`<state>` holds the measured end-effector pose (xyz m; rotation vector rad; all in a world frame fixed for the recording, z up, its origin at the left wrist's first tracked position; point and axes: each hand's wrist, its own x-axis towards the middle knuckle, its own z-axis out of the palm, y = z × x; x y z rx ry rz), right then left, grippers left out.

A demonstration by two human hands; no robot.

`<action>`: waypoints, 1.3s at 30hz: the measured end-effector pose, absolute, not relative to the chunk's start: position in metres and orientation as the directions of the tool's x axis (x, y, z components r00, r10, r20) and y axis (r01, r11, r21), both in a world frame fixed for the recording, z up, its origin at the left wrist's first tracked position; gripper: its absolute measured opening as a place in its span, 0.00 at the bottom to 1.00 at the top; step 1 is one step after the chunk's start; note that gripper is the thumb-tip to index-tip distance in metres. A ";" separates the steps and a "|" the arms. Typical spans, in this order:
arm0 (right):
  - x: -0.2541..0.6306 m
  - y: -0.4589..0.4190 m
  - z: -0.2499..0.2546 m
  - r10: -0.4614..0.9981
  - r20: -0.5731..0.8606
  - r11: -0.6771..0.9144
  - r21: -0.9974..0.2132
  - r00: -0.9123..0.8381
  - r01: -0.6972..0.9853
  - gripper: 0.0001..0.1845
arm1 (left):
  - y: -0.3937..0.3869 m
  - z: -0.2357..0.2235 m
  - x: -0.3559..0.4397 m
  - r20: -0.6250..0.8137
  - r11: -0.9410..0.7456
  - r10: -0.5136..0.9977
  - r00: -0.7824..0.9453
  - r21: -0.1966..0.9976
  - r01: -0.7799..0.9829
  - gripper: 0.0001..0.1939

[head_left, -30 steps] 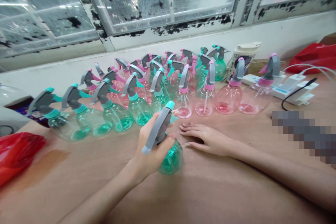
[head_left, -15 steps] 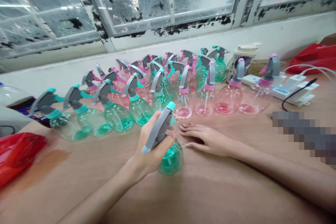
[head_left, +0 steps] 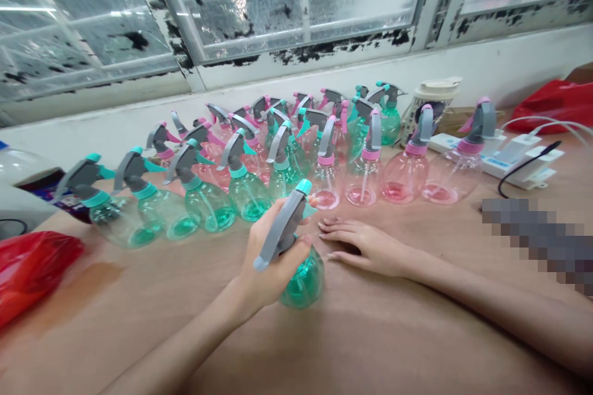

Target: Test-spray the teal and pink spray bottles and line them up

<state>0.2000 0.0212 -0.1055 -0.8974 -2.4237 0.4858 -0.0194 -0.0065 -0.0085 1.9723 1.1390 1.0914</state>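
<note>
My left hand [head_left: 266, 259] is wrapped round the neck of a green spray bottle [head_left: 303, 278] with a grey trigger head [head_left: 282, 225], standing on the brown table [head_left: 370, 345]. My right hand [head_left: 365, 244] lies flat on the table just right of that bottle, fingers stretched out, holding nothing. Behind both hands stand several green spray bottles [head_left: 204, 197] on the left and several pink spray bottles [head_left: 407, 166] on the right, in rows reaching back to the wall.
A red plastic bag [head_left: 28, 271] lies at the left edge and another red bag [head_left: 551, 105] at the far right. A white power strip [head_left: 523, 160] with cables and a white lidded cup [head_left: 433, 102] sit at the back right. Windows run above the wall.
</note>
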 end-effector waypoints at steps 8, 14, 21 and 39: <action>0.200 0.021 -0.105 0.685 0.313 0.712 -0.479 -0.658 0.514 0.24 | -0.006 -0.010 -0.019 0.359 -0.457 0.883 0.302 0.807 0.374 0.10; 0.200 0.022 -0.104 0.682 0.299 0.716 -0.459 -0.667 0.526 0.24 | -0.006 -0.010 -0.018 0.376 -0.467 0.879 0.294 0.805 0.367 0.11; 0.200 0.021 -0.105 0.680 0.322 0.718 -0.471 -0.659 0.512 0.24 | -0.006 -0.004 -0.018 0.373 -0.478 0.870 0.323 0.799 0.365 0.06; 0.201 0.023 -0.108 0.678 0.309 0.723 -0.446 -0.667 0.528 0.24 | -0.004 -0.015 -0.019 0.470 -0.560 0.829 0.303 0.701 0.442 0.06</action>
